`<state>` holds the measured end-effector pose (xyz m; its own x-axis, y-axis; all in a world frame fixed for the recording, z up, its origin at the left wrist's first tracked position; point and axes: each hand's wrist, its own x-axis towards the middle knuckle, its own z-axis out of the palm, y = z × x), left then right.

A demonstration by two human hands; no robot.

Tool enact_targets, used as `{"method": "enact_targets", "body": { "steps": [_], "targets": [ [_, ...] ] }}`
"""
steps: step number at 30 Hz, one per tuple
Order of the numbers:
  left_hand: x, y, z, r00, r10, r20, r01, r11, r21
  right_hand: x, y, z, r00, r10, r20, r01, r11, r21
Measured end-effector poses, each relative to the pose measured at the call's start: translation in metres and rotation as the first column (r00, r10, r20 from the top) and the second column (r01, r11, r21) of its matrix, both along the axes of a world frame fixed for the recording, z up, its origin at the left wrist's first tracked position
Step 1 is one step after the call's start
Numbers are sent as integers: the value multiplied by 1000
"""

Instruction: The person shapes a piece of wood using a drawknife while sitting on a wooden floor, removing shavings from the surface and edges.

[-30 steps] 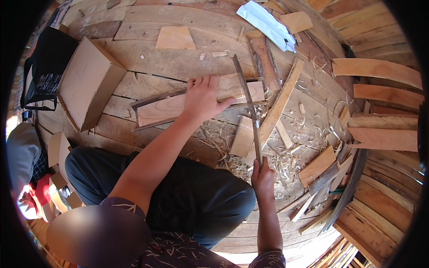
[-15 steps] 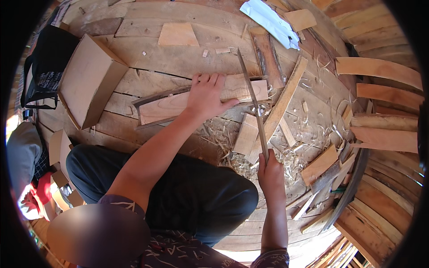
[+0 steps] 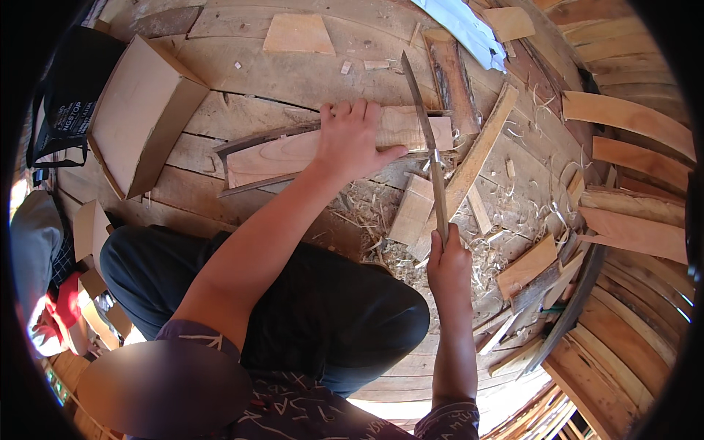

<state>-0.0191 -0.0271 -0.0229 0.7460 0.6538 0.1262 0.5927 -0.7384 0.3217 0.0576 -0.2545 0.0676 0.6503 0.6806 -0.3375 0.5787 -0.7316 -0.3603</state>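
The fingers (image 3: 350,111) of the left hand (image 3: 353,141) are spread flat on one wooden board (image 3: 293,152). One long knife (image 3: 424,125) is grasped by the clenched right hand (image 3: 449,265), its blade crossing the board's right end. Shavings (image 3: 381,242) are scattered just below the board.

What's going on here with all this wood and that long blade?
A person sits on a plank floor littered with shavings and offcuts. The left hand presses flat on a long wooden board lying across the floor, pinning it down. The right hand grips the handle of a long, narrow knife, its blade pointing away, over the board's right end. A cardboard box lies to the left, and curved wooden slats are stacked on the right.
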Motion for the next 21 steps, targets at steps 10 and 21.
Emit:
{"method": "enact_targets", "body": {
  "steps": [10,21],
  "targets": [
    [9,3,2,997,61,-40,-65,991,-113,0,3,-10,1000,10,6,-10,999,41],
    [9,2,-2,999,42,22,-40,998,-48,-7,-13,14,1000,4,20,-4,1000,-10]
  ]
}}
